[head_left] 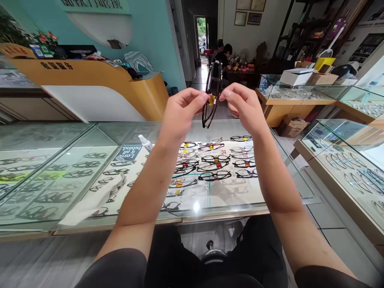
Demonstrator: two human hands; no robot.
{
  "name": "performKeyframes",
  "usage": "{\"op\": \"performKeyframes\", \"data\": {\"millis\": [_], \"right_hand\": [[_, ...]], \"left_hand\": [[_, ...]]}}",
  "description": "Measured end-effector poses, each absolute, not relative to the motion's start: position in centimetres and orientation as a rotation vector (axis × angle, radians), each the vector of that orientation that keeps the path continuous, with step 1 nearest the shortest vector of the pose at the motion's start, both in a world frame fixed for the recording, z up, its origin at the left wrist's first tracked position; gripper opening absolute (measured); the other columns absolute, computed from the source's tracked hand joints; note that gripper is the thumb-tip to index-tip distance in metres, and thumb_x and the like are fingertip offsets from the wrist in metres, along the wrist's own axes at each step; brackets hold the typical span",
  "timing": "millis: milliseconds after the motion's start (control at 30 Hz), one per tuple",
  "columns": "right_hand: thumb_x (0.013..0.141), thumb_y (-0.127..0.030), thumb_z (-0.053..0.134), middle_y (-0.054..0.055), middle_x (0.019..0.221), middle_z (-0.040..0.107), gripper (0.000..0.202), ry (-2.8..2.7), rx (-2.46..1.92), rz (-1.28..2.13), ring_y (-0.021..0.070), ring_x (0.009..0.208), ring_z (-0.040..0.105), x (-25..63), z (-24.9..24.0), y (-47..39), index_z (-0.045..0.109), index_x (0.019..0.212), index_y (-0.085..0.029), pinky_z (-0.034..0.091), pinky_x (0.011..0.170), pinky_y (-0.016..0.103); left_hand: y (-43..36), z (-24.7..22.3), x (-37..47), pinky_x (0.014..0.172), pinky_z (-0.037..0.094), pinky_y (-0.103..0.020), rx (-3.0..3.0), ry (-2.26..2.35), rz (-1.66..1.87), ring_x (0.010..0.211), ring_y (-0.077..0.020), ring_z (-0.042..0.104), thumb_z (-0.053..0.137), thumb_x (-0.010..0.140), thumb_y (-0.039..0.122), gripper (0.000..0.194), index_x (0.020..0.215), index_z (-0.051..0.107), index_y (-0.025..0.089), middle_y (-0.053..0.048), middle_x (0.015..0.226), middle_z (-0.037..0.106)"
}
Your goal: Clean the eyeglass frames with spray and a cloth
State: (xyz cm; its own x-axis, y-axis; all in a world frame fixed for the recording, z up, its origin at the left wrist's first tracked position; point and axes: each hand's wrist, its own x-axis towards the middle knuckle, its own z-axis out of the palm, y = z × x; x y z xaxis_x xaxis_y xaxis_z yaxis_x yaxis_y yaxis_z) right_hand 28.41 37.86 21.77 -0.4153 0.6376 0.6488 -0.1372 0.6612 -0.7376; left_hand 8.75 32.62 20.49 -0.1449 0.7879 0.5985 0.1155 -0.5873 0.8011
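Note:
A dark-rimmed pair of eyeglasses (204, 117) is held up on end in front of me, above the far edge of the glass counter (228, 204). A small yellow sticker (212, 100) shows on the glasses. My left hand (181, 114) pinches their left side between thumb and forefinger. From the other side, my right hand (244, 106) holds them with closed fingertips. Below my hands, several eyeglasses (215, 176) lie in rows on the counter, many with yellow, orange or red tags.
Left of my arm are a white bottle (145, 143), a printed card (127, 155) and a pale cloth or paper strip (96, 200). Glass display cases (348, 160) stand at right. A wooden reception desk (150, 90) is beyond, and a person (223, 58) sits further back.

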Motion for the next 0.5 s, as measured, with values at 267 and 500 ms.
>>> {"op": "performKeyframes", "data": {"millis": [267,500], "right_hand": [[0.096,-0.068,0.074,-0.006,0.067,0.042,0.046,-1.775,-0.33,0.793,0.0116,0.059,0.033,25.7,21.4,36.4,0.061,0.087,-0.025,0.027,0.057,0.03],[0.098,-0.052,0.076,-0.006,0.065,0.044,0.034,-1.817,-0.398,0.744,0.0113,0.058,0.034,26.1,21.4,36.0,0.061,0.086,-0.025,0.025,0.056,0.031]], "left_hand": [[31.9,20.4,7.4,0.084,0.06,-0.029,1.654,0.992,1.796,0.085,-0.0145,0.07,0.091,0.082,0.06,0.038,0.092,0.083,0.023,-0.004,0.095,0.08],[31.6,20.3,7.0,0.084,0.061,-0.033,1.649,1.035,1.681,0.088,-0.0177,0.072,0.093,0.08,0.057,0.036,0.089,0.083,0.023,-0.005,0.092,0.08]]}}
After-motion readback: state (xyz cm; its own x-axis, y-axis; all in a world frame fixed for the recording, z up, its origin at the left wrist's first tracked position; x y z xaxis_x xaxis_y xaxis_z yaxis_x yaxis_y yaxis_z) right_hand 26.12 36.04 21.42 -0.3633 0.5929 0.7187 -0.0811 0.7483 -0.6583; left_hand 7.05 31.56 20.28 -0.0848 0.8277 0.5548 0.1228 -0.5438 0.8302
